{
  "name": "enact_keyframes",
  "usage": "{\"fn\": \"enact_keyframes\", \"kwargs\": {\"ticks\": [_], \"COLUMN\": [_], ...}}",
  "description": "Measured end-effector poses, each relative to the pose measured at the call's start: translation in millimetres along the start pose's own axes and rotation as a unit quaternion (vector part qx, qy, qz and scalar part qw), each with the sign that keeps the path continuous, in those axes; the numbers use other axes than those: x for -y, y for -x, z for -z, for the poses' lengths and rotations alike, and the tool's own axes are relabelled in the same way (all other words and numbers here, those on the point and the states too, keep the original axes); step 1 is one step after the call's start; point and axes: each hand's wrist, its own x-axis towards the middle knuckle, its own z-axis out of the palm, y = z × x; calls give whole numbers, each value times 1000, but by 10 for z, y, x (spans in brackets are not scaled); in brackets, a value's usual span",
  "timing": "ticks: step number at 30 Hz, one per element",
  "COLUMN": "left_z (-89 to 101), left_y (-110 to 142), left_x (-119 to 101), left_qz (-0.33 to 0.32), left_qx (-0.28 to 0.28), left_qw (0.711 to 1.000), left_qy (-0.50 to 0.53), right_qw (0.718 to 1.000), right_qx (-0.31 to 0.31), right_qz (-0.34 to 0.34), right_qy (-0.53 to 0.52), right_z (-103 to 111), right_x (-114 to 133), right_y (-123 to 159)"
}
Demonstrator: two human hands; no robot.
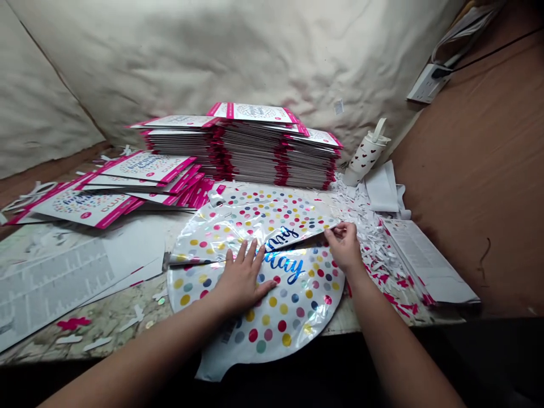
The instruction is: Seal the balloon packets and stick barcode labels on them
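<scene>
One round foil balloon (289, 317) with multicoloured dots, lying flat on a stained desk (106, 323), upper part doubled over along a long crease; foil tab (212, 368) hanging past the desk edge. Head view: left hand (242, 277) spread flat on the balloon, fingers apart, holding nothing. Right hand (344, 246) at the folded flap (293, 235), thumb and fingers pinched together on the foil. Fold made across the balloon, flap not yet pressed down at its raised edge. Beyond, many pink-edged packets: a tall stack (272, 153) and a lower fanned pile (140, 170), all apart from the balloon. Blue script "day" legible on the balloon; script on the flap partly hidden. Small wording on the packets unreadable. Nearby, white shredded scraps (365, 226), a heart-patterned white bottle (365, 156), and printed sheets (55, 277) at left, their columns too small to read.
</scene>
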Motion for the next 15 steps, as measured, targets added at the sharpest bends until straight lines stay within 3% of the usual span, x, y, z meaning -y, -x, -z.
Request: {"fn": "enact_keyframes", "kwargs": {"ticks": [2,4,6,9,11,13,15], "left_z": [6,13,18,16,14,16,28], "left_y": [0,3,7,14,16,12,1], "left_x": [-2,-7,-11,-12,-8,-2,0], "left_qz": [0,1,3,1,0,0,3], "left_qx": [-3,-5,-5,0,0,-1,8], "left_qw": [1000,1000,1000,1000,1000,1000,1000], "left_qy": [1,1,0,-3,-4,1,11], "right_qw": [999,993,985,971,963,953,925], "right_qx": [26,101,130,33,-21,-21,18], "right_qz": [19,54,56,3,-23,-45,-80], "right_qy": [-9,-28,-102,-236,-268,-299,-370], "right_z": [-12,-47,-57,39,136,186,148], "right_x": [15,27,23,-29,-76,-109,-109], "right_y": [63,92,30,-160,-216,-139,39]}}
